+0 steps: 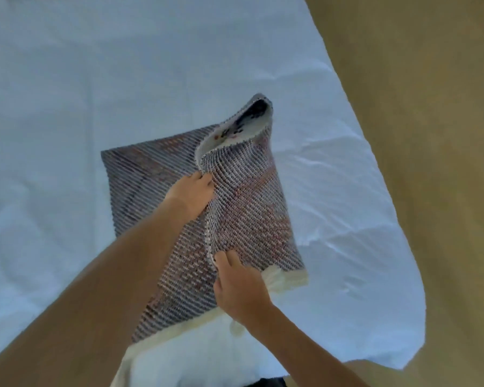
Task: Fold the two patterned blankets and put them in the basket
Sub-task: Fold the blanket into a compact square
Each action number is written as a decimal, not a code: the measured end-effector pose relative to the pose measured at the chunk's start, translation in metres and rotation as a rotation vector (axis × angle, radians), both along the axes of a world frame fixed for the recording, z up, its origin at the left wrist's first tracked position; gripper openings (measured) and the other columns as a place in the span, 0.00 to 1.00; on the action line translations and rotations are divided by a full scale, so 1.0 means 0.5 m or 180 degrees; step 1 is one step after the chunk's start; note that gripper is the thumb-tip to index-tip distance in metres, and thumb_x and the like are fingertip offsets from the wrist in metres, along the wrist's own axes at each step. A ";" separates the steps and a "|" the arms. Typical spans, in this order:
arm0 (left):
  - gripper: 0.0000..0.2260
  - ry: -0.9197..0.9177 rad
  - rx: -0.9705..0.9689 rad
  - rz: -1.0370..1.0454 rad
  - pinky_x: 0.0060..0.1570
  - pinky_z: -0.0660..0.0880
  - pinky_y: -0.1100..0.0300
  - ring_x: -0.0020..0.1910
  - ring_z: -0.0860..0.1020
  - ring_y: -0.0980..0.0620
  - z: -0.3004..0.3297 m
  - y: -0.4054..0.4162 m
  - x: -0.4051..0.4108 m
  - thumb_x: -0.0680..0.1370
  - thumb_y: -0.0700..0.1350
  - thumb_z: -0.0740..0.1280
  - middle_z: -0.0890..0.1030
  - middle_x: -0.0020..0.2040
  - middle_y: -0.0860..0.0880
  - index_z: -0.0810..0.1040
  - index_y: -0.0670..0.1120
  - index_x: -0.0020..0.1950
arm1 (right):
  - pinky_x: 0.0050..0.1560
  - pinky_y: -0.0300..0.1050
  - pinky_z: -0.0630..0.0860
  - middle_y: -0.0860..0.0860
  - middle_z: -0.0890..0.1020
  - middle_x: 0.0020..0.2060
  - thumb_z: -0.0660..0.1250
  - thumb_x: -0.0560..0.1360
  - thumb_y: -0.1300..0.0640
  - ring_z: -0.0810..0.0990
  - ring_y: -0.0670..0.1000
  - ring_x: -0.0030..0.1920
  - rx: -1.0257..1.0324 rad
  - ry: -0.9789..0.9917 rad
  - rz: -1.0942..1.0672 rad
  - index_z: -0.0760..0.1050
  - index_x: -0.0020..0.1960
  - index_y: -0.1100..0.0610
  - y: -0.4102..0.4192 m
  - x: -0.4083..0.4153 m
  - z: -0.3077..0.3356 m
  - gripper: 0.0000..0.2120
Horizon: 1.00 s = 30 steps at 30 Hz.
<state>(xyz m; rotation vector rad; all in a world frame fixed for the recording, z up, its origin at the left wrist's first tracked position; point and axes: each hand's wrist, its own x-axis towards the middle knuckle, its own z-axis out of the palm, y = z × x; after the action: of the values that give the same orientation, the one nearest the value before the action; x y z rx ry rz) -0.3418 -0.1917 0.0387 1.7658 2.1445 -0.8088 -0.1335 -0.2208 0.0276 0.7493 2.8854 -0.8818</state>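
Note:
One patterned blanket [157,191], striped in grey, blue and red with a cream fringe, lies partly folded on the white bed sheet [67,93]. Its right half is lifted and curls over the left half, and the pale underside shows at the raised top corner. My left hand [192,195] pinches the raised edge near the middle of the blanket. My right hand [239,286] grips the same edge lower down, near the fringe. I see no second blanket and no basket in this view.
The bed's edge runs diagonally down the right side, with tan floor [430,135] beyond it. Wrinkles in the sheet lie to the right of the blanket. A dark object shows at the bottom edge.

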 end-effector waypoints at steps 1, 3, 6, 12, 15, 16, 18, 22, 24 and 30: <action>0.22 -0.0006 -0.0026 0.0102 0.66 0.68 0.53 0.68 0.65 0.45 -0.004 -0.056 -0.024 0.78 0.40 0.64 0.63 0.71 0.43 0.65 0.42 0.72 | 0.21 0.39 0.62 0.51 0.74 0.37 0.71 0.65 0.61 0.62 0.47 0.24 -0.0040 -0.0038 0.0127 0.65 0.48 0.56 -0.040 -0.021 0.001 0.17; 0.20 -0.0043 -0.0033 0.0286 0.66 0.68 0.53 0.68 0.66 0.45 -0.018 -0.166 -0.067 0.79 0.41 0.62 0.64 0.70 0.44 0.66 0.43 0.71 | 0.20 0.38 0.62 0.51 0.74 0.38 0.72 0.64 0.60 0.63 0.47 0.23 -0.0077 -0.0128 0.0310 0.65 0.47 0.55 -0.117 -0.061 0.000 0.18; 0.18 -0.0157 -0.0002 0.0647 0.64 0.69 0.52 0.66 0.67 0.45 -0.045 -0.301 -0.113 0.80 0.42 0.59 0.65 0.69 0.44 0.66 0.42 0.70 | 0.23 0.43 0.66 0.53 0.75 0.43 0.67 0.69 0.59 0.73 0.52 0.26 -0.0192 -0.0420 0.0613 0.64 0.51 0.56 -0.219 -0.106 -0.006 0.16; 0.23 -0.0556 0.0222 0.1131 0.70 0.63 0.51 0.73 0.60 0.44 -0.098 -0.440 -0.145 0.80 0.40 0.57 0.57 0.76 0.42 0.58 0.40 0.75 | 0.29 0.45 0.65 0.56 0.74 0.49 0.66 0.72 0.58 0.78 0.56 0.36 -0.0148 -0.0749 0.0962 0.65 0.57 0.59 -0.347 -0.175 -0.034 0.16; 0.18 -0.0760 0.0287 0.1392 0.65 0.69 0.48 0.68 0.67 0.43 -0.112 -0.451 -0.149 0.79 0.41 0.59 0.61 0.73 0.41 0.66 0.41 0.69 | 0.40 0.50 0.68 0.58 0.72 0.56 0.58 0.77 0.58 0.77 0.60 0.47 -0.0288 -0.1081 0.1117 0.64 0.62 0.60 -0.354 -0.190 -0.041 0.14; 0.16 -0.0835 0.0312 0.1521 0.63 0.71 0.48 0.65 0.69 0.42 -0.113 -0.452 -0.151 0.79 0.42 0.59 0.63 0.71 0.41 0.68 0.42 0.67 | 0.41 0.50 0.69 0.58 0.72 0.56 0.57 0.78 0.58 0.77 0.61 0.48 -0.0259 -0.1095 0.1114 0.64 0.62 0.60 -0.354 -0.191 -0.044 0.14; 0.15 -0.0998 0.0421 0.1840 0.60 0.73 0.46 0.62 0.71 0.40 -0.115 -0.451 -0.156 0.79 0.42 0.59 0.65 0.67 0.39 0.68 0.41 0.65 | 0.41 0.50 0.69 0.58 0.73 0.55 0.55 0.78 0.57 0.77 0.61 0.48 -0.0288 -0.1205 0.1135 0.64 0.62 0.60 -0.352 -0.192 -0.051 0.14; 0.16 -0.1340 0.0714 0.2466 0.57 0.72 0.44 0.59 0.71 0.38 -0.130 -0.445 -0.167 0.80 0.41 0.56 0.68 0.61 0.38 0.63 0.41 0.67 | 0.45 0.52 0.73 0.59 0.76 0.52 0.57 0.77 0.59 0.78 0.61 0.50 -0.0422 -0.1563 0.1397 0.65 0.60 0.61 -0.352 -0.198 -0.067 0.12; 0.18 -0.1476 0.0890 0.2675 0.56 0.73 0.43 0.58 0.72 0.38 -0.142 -0.439 -0.170 0.81 0.42 0.55 0.69 0.60 0.37 0.60 0.43 0.70 | 0.46 0.53 0.73 0.59 0.77 0.51 0.59 0.77 0.61 0.78 0.62 0.50 -0.0519 -0.1675 0.1418 0.65 0.60 0.61 -0.360 -0.196 -0.076 0.12; 0.28 -0.1710 0.1017 0.2897 0.52 0.76 0.46 0.50 0.76 0.38 -0.155 -0.430 -0.160 0.78 0.35 0.59 0.66 0.59 0.39 0.54 0.53 0.75 | 0.40 0.48 0.67 0.60 0.77 0.51 0.61 0.76 0.61 0.78 0.61 0.49 -0.0698 -0.1974 0.1592 0.65 0.59 0.61 -0.373 -0.187 -0.096 0.13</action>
<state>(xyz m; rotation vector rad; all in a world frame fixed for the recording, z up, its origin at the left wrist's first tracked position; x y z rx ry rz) -0.4218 -0.4064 -0.0388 0.7545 2.3606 0.2194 -0.2269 -0.4074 -0.0204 0.2008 2.2204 -0.7169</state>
